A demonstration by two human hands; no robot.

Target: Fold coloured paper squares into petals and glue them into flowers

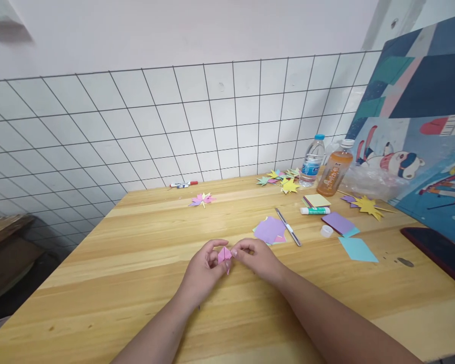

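A small folded piece of pink paper [224, 255] is held just above the wooden table between both hands. My left hand [203, 269] grips it from the left, its thumb against the lower part. From the right, the thumb and forefinger of my right hand [258, 259] pinch its edge. Just beyond my right hand lies a stack of purple paper pieces [269, 230] with pink and green edges showing beneath. Beside that stack rests a silver pen-like tool [288, 227].
A glue stick [315, 210], its white cap [326, 231], and blue paper [358, 249] lie to the right. A water bottle [312, 161] and an orange drink bottle [335, 168] stand behind. Paper shapes [202, 199] and markers [184, 185] sit farther back. A dark phone [436, 253] lies at right.
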